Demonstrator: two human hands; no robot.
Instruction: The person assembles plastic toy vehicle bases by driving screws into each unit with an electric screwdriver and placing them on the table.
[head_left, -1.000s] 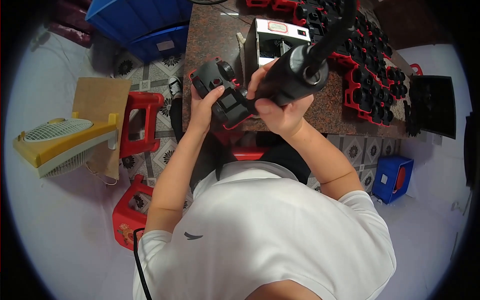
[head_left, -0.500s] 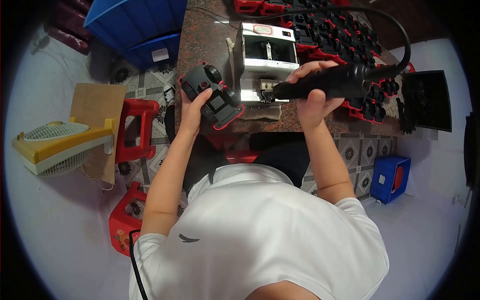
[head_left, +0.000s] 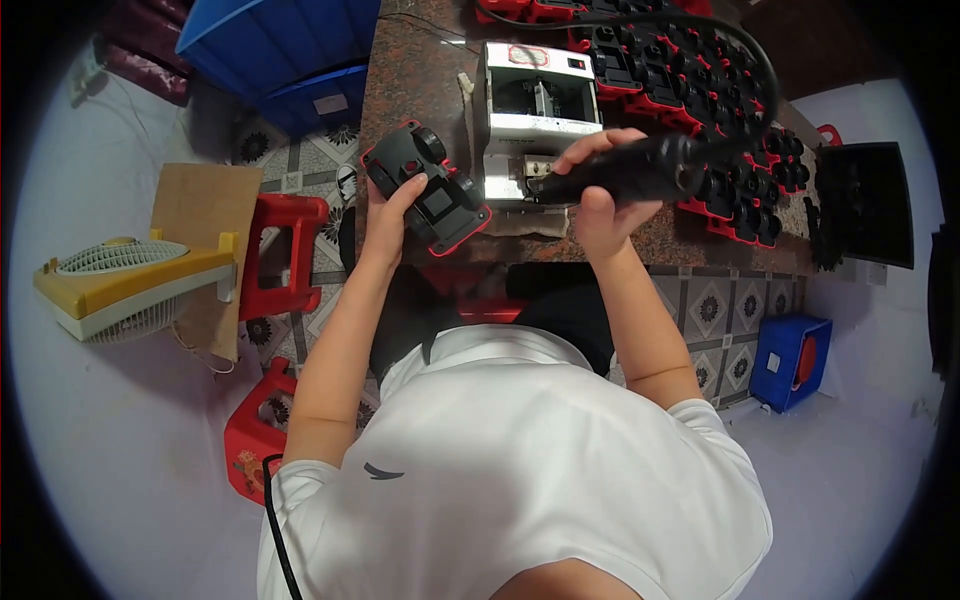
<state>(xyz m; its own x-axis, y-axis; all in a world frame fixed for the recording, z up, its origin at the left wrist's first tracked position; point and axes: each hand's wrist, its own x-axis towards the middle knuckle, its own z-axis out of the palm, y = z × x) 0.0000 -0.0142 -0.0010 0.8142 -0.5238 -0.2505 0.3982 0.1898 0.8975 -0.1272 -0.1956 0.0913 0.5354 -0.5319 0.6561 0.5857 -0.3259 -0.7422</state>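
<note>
In my left hand (head_left: 385, 228) is a toy car (head_left: 412, 155) with a black underside and red edging, wheels facing up, my thumb pressed on its base. It is held just left of a white screw feeder (head_left: 541, 133) on the table. My right hand (head_left: 603, 222) is wrapped round a black corded electric screwdriver (head_left: 630, 172), thumb on the near side and fingers on the far side. The screwdriver's tip end lies at the feeder's front outlet (head_left: 537, 168); whether a screw is on the bit cannot be made out.
Rows of similar black and red toy cars (head_left: 690, 90) cover the right side of the speckled stone table (head_left: 410, 70). The screwdriver's cable (head_left: 765, 65) arches over them. Blue bins (head_left: 270, 50), red stools (head_left: 285, 255) and a yellow fan (head_left: 130, 262) stand at left, a dark screen (head_left: 868, 200) at right.
My right hand and the screwdriver have shifted a little left and nearer, and the tool's rear end has swung toward the camera. The toy car stays in about the same place.
</note>
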